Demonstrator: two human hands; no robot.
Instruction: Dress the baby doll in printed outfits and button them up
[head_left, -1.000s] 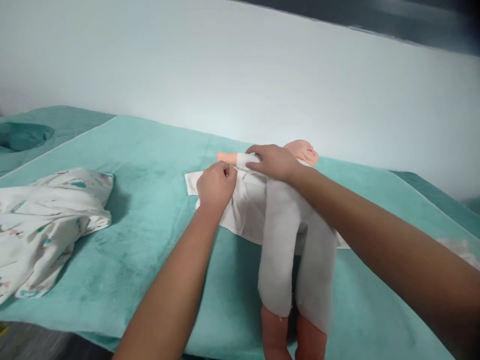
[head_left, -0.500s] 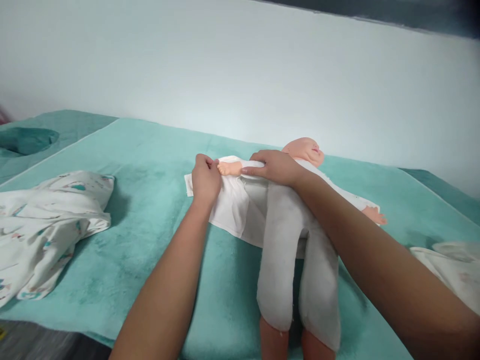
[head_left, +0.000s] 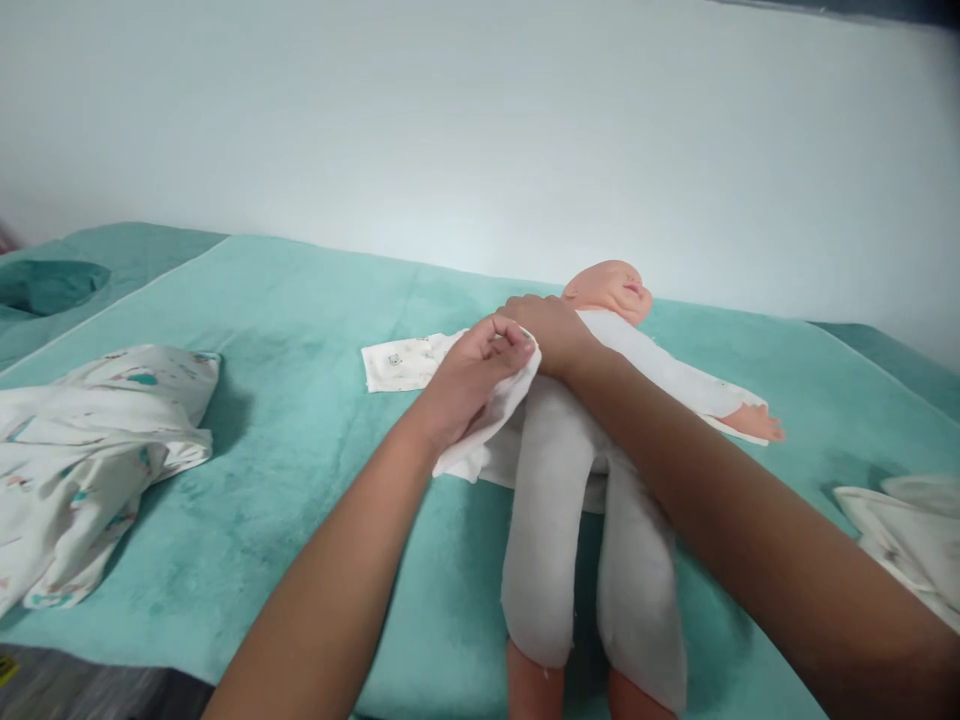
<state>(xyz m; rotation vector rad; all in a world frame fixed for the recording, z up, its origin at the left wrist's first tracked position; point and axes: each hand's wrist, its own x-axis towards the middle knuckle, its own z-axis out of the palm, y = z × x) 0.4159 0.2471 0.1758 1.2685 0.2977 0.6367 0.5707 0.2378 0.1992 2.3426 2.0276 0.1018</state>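
Observation:
A baby doll (head_left: 551, 520) with a soft grey-white cloth body lies on its back, legs toward me. Its head is turned to the right. Beneath it a white baby shirt (head_left: 405, 366) is spread, one printed sleeve reaching out to the left. My left hand (head_left: 480, 375) pinches a folded edge of this shirt, lifted beside the doll's upper body. Close against it, my right hand (head_left: 551, 330) is closed over the doll's arm on the left side; that arm and most of my right fingertips are hidden. The doll's other arm (head_left: 750, 418) stretches out to the right.
A crumpled white printed garment (head_left: 112, 460) lies on the left of the teal padded cover (head_left: 300, 560). Another white cloth (head_left: 907, 540) is at the right edge. Behind the bed rises a pale wall (head_left: 450, 130). Dark floor (head_left: 97, 690) shows at lower left.
My left hand has moved right from the doll's hand and now lifts the shirt edge over toward my right hand. The doll's left-side hand has gone out of sight.

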